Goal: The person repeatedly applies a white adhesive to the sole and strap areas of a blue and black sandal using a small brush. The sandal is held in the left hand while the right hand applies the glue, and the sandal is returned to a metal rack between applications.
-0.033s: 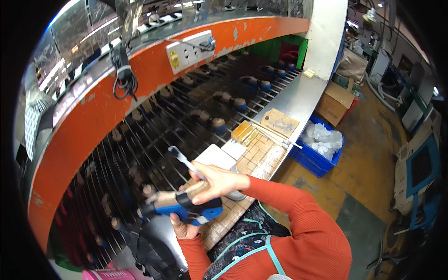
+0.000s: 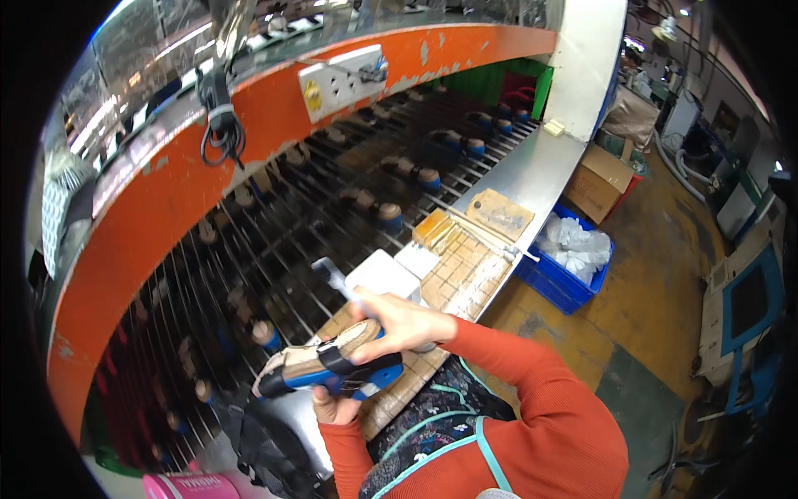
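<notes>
A shoe upper on a blue last is tilted in front of me, its tan underside turned up. A black strap wraps across it. My left hand grips the blue side from below, its thumb showing. Closed around a light-handled brush, my right hand also rests its fingers on the heel end of the shoe. The brush head points away over the rack, apart from the shoe. Just beyond my right hand stands a white container, partly covered by that hand.
A metal-bar rack carries several lasted shoes under an orange beam with sockets. On the ledge sit a yellowish block and a tan board. A blue crate stands right; a black bag lies lower left.
The shoe has turned so more of its tan underside faces up. My right hand has shifted slightly right, and the brush has swung a little with it. My left hand still supports the shoe.
</notes>
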A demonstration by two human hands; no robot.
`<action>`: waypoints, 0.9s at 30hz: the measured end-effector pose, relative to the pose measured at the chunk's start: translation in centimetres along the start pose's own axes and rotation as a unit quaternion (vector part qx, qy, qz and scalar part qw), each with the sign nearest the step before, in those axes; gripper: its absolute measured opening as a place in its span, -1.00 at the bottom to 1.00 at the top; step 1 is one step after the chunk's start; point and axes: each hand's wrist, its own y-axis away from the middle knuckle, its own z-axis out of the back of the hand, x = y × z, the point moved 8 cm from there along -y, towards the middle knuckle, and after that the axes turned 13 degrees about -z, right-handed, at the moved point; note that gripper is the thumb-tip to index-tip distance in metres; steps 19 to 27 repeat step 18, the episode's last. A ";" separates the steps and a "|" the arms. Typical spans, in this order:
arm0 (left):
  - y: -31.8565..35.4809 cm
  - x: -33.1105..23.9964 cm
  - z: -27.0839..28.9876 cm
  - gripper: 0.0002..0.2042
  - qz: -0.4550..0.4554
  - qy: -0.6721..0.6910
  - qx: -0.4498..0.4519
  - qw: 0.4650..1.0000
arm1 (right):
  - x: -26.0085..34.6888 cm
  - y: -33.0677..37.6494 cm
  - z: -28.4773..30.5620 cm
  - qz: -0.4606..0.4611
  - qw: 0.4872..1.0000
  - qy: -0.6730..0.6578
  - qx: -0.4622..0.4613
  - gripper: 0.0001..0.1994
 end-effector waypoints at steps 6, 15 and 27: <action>3.6 -2.5 -0.2 0.06 -0.098 -0.087 -0.058 0.990 | -7.2 9.2 5.1 -0.137 0.976 0.068 -0.157 -0.78; 5.9 -12.2 -8.7 -0.14 -0.453 -0.811 0.022 0.370 | -9.2 12.0 5.4 -0.134 0.878 0.358 -0.288 -0.92; 12.1 -13.4 -10.1 -0.25 -0.459 -0.798 0.050 0.387 | -9.0 11.4 4.6 -0.092 0.860 0.406 -0.294 -0.92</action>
